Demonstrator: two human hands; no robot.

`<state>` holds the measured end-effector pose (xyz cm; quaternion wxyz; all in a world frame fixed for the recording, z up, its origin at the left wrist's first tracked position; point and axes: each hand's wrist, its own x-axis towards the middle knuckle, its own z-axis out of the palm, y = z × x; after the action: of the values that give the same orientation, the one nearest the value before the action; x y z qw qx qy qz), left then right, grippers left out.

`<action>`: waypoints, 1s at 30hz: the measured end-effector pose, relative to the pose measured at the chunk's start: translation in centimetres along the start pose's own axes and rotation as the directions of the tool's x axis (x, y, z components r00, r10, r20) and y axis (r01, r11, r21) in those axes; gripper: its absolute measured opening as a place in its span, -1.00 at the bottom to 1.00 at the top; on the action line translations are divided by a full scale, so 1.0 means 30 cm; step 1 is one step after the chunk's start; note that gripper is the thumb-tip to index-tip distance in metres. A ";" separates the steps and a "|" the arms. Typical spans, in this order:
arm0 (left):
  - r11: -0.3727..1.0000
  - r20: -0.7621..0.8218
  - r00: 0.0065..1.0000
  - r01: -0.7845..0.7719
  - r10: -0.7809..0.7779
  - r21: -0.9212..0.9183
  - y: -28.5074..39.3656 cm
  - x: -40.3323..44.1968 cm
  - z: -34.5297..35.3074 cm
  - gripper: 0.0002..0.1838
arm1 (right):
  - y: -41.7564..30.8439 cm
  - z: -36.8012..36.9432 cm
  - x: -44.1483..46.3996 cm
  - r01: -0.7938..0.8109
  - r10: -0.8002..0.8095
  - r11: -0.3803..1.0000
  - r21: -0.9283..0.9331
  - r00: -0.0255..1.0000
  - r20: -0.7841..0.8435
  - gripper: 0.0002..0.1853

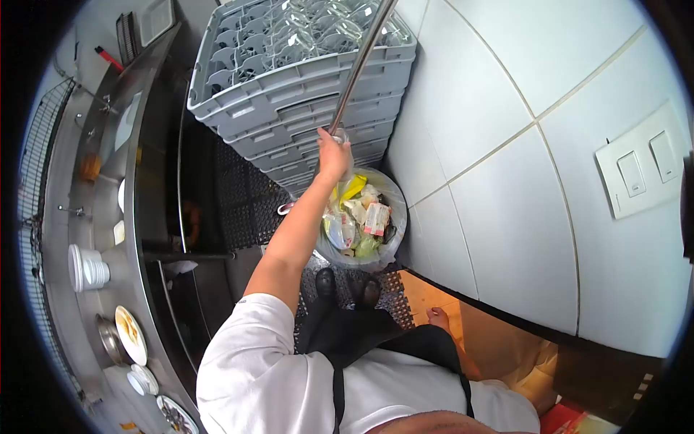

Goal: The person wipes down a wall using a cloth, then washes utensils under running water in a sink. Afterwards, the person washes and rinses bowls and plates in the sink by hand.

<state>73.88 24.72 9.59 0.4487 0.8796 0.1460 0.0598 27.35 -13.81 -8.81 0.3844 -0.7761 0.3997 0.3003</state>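
Note:
My left hand (334,153) reaches forward and is closed around a long metal pole (361,69). Something clear, like thin plastic, shows beside its fingers. The pole slants up past the stacked glass racks, and its lower end is hidden behind my arm. Beneath this hand stands a round bin (400,217) lined with a clear bag, holding a yellow wrapper, a printed carton (376,218) and other rubbish. My right hand (437,317) hangs low by my side, partly hidden by the black apron; its fingers look loosely spread, with nothing seen in them.
Grey glass racks (311,90) are stacked high ahead, the top one holding glasses. Along the left runs a steel counter (155,304) with plates (131,335), white tubs (87,269) and taps. A tiled wall (499,210) with switches (643,163) borders the right. Black perforated mats (249,192) cover the floor.

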 end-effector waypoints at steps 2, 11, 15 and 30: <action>0.998 0.075 0.997 0.011 -0.015 0.054 0.001 -0.019 -0.035 0.11 | 0.004 -0.004 0.004 0.000 0.000 1.000 0.002 1.000 0.006 -0.49; 0.976 0.143 0.974 -0.189 0.173 0.109 0.046 -0.022 -0.195 -0.58 | -0.059 0.045 0.154 0.180 -0.188 0.980 0.086 0.977 0.104 -0.63; 0.970 0.171 0.978 -0.150 0.117 0.190 -0.035 0.011 -0.238 -0.63 | -0.352 0.069 0.090 0.260 -0.300 0.942 0.214 0.936 0.184 -0.59; 0.998 0.003 1.000 0.015 -0.016 0.054 -0.315 0.008 -0.526 -0.64 | -0.896 0.726 -0.066 0.737 -0.712 0.399 -0.545 0.624 0.323 -0.52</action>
<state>68.45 42.20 11.28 0.4254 0.8904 0.1538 0.0511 45.78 15.52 -9.11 0.1988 -0.9454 -0.1102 0.2335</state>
